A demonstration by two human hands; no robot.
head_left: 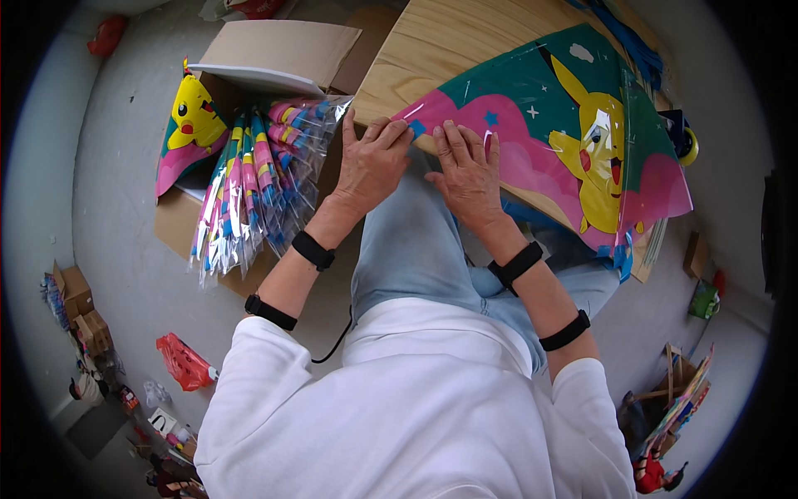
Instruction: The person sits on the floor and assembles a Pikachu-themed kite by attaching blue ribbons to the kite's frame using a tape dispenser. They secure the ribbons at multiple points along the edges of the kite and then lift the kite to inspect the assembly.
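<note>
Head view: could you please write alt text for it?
Both hands, left hand and right hand, press flat on the corner of a colourful plastic kite lying on a wooden board. Bagged rolled kites lie on a cardboard box to the left.

Pressing left hand (pixel 371 162) and right hand (pixel 470 170) flat on corner of colourful kite (pixel 549 141) lying over wooden surface (pixel 440 41); packaged kites (pixel 253 187) spilling from cardboard box (pixel 274 54) nearby.

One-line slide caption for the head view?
Both hands, left hand and right hand, press a cartoon-printed kite flat on a wooden board.
</note>
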